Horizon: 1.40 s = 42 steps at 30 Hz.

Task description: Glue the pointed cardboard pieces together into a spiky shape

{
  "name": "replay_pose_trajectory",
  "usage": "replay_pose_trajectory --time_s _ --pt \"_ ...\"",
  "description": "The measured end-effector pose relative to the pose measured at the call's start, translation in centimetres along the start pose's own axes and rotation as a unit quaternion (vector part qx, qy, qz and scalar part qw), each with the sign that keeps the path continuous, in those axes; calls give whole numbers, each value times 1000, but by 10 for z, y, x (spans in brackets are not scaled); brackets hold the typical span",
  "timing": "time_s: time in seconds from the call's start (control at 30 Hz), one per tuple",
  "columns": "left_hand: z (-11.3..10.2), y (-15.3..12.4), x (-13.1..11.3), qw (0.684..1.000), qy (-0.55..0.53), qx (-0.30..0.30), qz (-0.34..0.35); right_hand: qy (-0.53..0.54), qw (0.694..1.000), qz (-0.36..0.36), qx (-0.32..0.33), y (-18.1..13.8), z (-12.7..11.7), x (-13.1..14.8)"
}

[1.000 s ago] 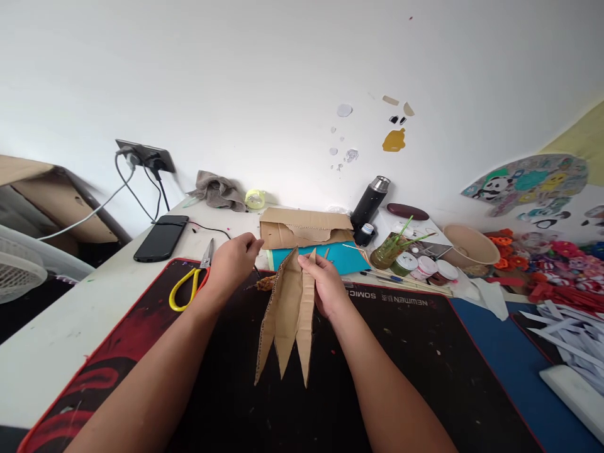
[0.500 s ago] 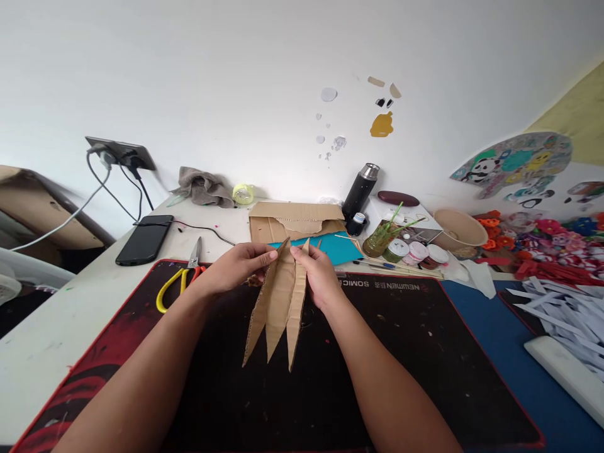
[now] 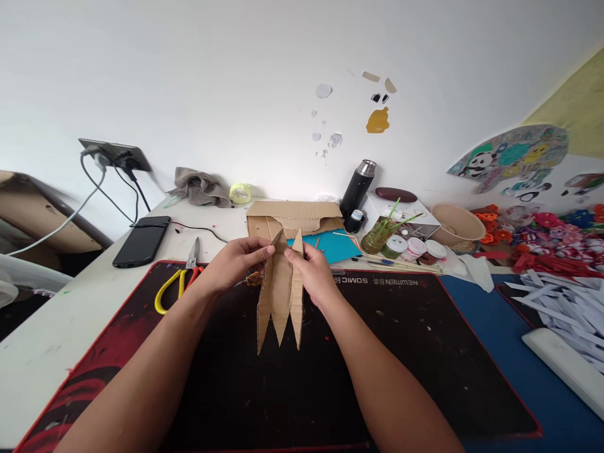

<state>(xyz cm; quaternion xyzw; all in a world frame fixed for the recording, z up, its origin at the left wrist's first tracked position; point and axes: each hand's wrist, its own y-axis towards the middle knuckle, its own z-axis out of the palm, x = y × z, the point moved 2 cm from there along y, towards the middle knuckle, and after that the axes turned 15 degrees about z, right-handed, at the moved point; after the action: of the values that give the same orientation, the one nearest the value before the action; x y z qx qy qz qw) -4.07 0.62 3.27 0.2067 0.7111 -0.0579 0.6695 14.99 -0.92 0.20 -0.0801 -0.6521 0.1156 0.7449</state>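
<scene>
Both my hands hold a bunch of long pointed cardboard strips [image 3: 278,296] upright above the black and red desk mat [image 3: 415,352], tips pointing down toward me. My left hand [image 3: 236,261] pinches the upper left edge of the strips. My right hand [image 3: 311,270] grips their upper right edge, fingers closed round it. A small brown scrap lies just under my left hand.
Yellow-handled scissors [image 3: 177,283] lie left of my hands. A phone [image 3: 141,240] charges at the back left. Torn cardboard [image 3: 295,217] and teal paper [image 3: 333,245] lie behind. A black flask [image 3: 357,187], paint jars [image 3: 408,246], a bowl [image 3: 457,223] and white paper strips [image 3: 561,308] fill the right.
My left hand came in from the left and took hold of the strips. The strips have been drawn closer together and turned more upright.
</scene>
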Motion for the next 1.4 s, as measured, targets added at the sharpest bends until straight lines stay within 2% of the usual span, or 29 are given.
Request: replay_pose_trajectory --time_s 0.27,0.43,0.63,1.1,1.4 --pt "7 2 2 1000 -20 -16 -6 0 1000 -15 -23 2 0 -5" --pt "7 2 8 1000 -21 -20 -4 21 1000 4 -12 2 2 -4" --pt "8 3 7 995 -66 -68 -25 42 999 8 5 0 1 0" --pt "12 3 11 998 -38 -48 -12 -69 994 -44 -70 5 -3 -7" --pt "9 4 12 991 -97 -94 -22 77 997 -6 22 -1 2 2"
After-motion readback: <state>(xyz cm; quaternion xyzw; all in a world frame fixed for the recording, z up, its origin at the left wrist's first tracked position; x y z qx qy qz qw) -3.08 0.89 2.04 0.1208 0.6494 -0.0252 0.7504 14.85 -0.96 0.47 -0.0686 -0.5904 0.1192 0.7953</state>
